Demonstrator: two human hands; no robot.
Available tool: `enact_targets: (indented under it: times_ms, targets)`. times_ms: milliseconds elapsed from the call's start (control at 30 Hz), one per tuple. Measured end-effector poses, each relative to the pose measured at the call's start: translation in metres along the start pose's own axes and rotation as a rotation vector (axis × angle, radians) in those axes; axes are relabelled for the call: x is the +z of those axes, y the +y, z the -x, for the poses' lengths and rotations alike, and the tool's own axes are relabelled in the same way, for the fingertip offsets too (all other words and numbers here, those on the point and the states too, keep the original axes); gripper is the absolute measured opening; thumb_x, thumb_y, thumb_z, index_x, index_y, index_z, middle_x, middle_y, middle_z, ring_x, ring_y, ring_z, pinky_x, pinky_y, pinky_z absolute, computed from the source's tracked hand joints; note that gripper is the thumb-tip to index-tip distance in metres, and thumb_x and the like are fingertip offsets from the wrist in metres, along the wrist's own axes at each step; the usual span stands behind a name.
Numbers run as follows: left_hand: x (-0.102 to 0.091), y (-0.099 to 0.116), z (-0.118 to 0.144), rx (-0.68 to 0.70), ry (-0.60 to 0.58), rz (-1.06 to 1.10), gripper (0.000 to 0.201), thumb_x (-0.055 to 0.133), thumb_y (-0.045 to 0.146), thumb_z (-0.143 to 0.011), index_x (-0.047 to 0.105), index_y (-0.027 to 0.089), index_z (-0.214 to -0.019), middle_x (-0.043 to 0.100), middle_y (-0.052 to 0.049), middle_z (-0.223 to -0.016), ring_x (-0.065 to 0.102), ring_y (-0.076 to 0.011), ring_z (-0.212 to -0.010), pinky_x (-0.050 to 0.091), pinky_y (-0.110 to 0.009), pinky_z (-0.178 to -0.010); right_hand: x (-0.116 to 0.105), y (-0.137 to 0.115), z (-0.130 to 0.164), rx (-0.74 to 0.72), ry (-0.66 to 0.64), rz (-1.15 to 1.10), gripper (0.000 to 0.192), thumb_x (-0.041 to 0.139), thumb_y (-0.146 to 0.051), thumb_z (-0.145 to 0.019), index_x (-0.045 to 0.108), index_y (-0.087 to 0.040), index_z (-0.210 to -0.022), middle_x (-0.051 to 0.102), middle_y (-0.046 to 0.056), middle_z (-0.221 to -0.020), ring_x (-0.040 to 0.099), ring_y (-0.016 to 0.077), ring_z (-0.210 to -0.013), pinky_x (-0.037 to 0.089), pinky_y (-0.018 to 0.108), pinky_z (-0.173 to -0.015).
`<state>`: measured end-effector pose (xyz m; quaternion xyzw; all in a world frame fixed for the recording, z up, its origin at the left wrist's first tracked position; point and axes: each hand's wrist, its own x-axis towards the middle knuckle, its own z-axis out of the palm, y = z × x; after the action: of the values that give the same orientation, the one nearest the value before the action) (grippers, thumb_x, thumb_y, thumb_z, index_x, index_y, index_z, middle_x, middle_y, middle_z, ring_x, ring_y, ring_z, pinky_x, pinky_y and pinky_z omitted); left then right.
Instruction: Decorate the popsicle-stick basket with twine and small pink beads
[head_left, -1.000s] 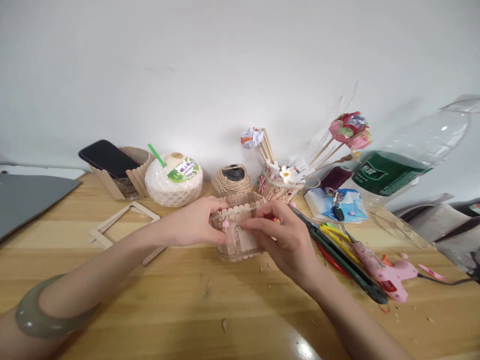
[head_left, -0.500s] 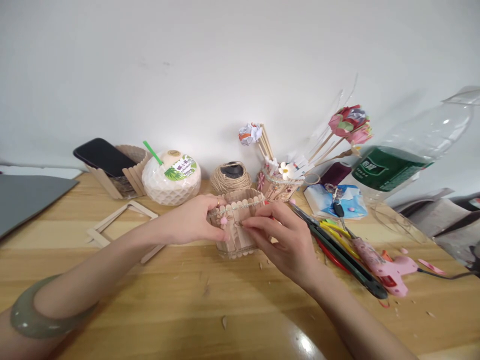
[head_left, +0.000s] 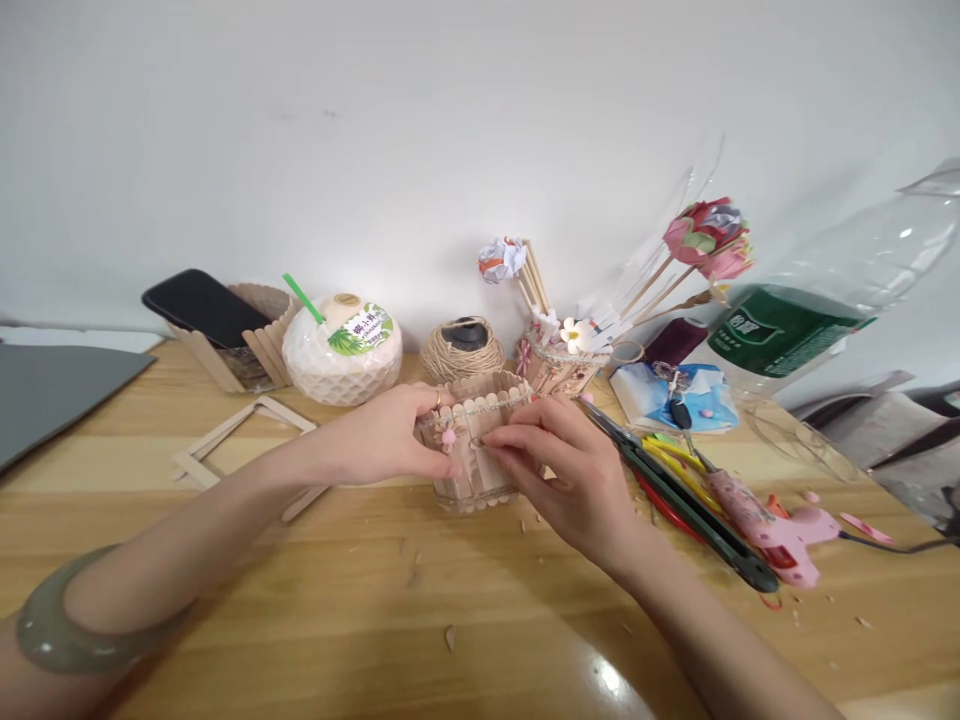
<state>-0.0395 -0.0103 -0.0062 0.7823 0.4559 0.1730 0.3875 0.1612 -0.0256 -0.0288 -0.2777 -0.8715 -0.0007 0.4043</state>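
Observation:
A small box made of wooden craft sticks stands on the table in front of me, with twine along its rim and base. On its front wall sits a pink flower-like ornament. My left hand grips the box's left side, thumb on the front and fingers behind the wall. The fingertips of my right hand are pinched together against the front wall, right of the ornament. Something small and thin shows at those fingertips, too small to make out.
Behind the box lies a twine ball. A white coconut with a straw and a stick holder with a phone stand left. Right are a decorated flower pot, long-handled cutters, a pink glue gun and a plastic bottle.
Both hands stay on the box in nearly the same pose. The right fingertips have shifted very slightly left along the front wall, and the whole view has moved a little.

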Motion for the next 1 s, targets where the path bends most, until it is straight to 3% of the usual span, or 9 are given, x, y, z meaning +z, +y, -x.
enact_targets:
  times_ms: [167,533,1000]
  targets:
    - [-0.0002,0.0014,0.0003,-0.011,-0.028,0.028,0.014,0.061,0.026,-0.066,0.055,0.018,-0.077,0.058,0.001,-0.081,0.055,-0.02,-0.082,0.04,-0.027,-0.072,-0.0053,0.0029,-0.0005,0.013,-0.03,-0.098,0.017,0.05,-0.009,-0.085,0.063,-0.017,-0.092,0.056,0.005,-0.083,0.053,0.012,-0.076,0.046,0.024,-0.062]
    - [0.0009,0.0022,0.0003,-0.02,-0.022,-0.011,0.013,0.061,0.028,-0.066,0.056,0.019,-0.074,0.06,0.003,-0.075,0.056,-0.0248,-0.095,0.04,-0.031,-0.081,-0.0075,0.0037,-0.0044,-0.048,-0.099,0.04,0.015,0.05,-0.01,-0.084,0.064,-0.016,-0.086,0.059,0.005,-0.08,0.053,0.0134,-0.071,0.044,0.025,-0.06]
    - [0.0004,0.0035,0.0007,-0.053,-0.007,-0.022,0.015,0.06,0.028,-0.064,0.057,0.019,-0.075,0.061,0.003,-0.081,0.057,-0.0198,-0.081,0.041,-0.026,-0.07,-0.0022,0.0019,-0.0039,0.004,-0.034,0.052,0.014,0.05,-0.011,-0.085,0.064,-0.014,-0.083,0.062,0.007,-0.08,0.056,0.0151,-0.074,0.047,0.027,-0.063]
